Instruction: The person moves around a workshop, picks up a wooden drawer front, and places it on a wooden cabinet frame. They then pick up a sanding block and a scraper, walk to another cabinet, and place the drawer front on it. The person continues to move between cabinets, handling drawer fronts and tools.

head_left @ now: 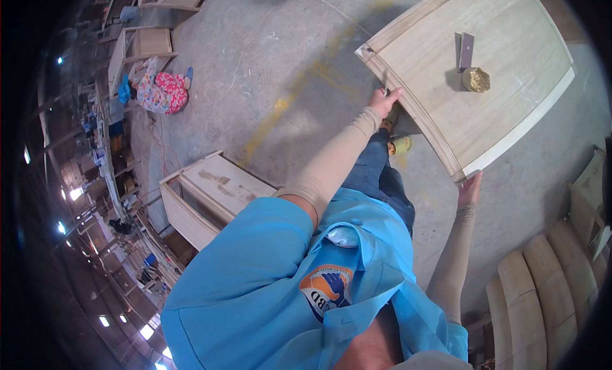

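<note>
A pale wooden furniture piece (421,76) with a broad flat top and a framed front edge stands before me at the upper right. My left hand (385,102) is closed at its front edge, thumb pointing right. A thin sliver shows above those fingers; what it belongs to is too small to tell. At the near right corner, my right hand (470,188) grips the wood, its fingertips partly hidden by the edge. On the top lie a round tub with a rough gold-yellow mouth (476,80) and a dark flat block (466,53).
Another wooden piece with a stained top (223,185) stands left of me. Curved wooden panels (532,287) are grouped at the lower right. A person in flowered clothing (162,92) is low beside wooden frames (150,43) at the far left. Concrete floor (255,64) lies between.
</note>
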Motion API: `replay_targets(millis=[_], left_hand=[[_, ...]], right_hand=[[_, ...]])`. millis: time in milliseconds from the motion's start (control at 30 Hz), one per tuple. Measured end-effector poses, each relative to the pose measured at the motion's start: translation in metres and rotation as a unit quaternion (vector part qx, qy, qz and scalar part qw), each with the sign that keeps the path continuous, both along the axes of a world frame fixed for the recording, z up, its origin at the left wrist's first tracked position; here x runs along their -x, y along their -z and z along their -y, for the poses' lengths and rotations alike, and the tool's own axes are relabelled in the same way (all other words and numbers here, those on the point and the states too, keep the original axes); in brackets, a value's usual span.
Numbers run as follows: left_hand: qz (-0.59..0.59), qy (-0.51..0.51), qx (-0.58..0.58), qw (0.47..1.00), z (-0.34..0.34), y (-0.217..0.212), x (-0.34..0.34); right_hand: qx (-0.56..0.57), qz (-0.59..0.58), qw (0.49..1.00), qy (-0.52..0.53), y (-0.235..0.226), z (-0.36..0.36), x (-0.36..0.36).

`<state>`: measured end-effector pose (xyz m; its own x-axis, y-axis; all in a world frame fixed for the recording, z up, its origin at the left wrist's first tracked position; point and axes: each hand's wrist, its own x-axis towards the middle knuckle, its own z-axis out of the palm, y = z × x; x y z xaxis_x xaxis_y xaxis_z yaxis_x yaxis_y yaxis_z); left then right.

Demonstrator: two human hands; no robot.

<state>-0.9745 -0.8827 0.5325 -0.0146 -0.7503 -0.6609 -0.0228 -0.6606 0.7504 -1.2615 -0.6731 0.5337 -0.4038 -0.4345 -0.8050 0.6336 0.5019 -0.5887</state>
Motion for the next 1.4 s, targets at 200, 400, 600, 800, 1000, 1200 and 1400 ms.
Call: replay_targets(millis=[200,400,600,800,1000,1200,1400], left_hand=[[0.063,0.044,0.031,0.997,0.001,-0.002,-0.003],[0.09,0.056,0.061,0.993,0.001,-0.001,-0.003],[0.057,0.049,0.095,0.993,0.007,0.005,-0.002],[-0.029,0.049,0.1,0.993,0.015,-0.006,-0.011],[-0.039,0.112,-0.011,0.993,0.029,-0.009,-0.045],[-0.128,0.226,-0.132,0.957,0.067,-0.067,-0.09],[-0.288,0.248,-0.245,0.892,0.108,-0.101,-0.115]], right_hand=[[0.05,-0.08,0.996,-0.005,0.019,0.021,-0.009],[0.021,-0.113,0.993,0.018,0.005,0.027,-0.018],[0.01,-0.125,0.99,0.068,0.016,0.027,-0.015],[-0.023,-0.138,0.986,0.092,0.012,0.024,-0.03],[-0.027,-0.091,0.989,0.113,-0.002,0.034,-0.06],[-0.13,-0.384,0.914,0.018,0.007,0.048,-0.057],[-0.243,-0.643,0.717,-0.114,-0.033,0.176,-0.062]])
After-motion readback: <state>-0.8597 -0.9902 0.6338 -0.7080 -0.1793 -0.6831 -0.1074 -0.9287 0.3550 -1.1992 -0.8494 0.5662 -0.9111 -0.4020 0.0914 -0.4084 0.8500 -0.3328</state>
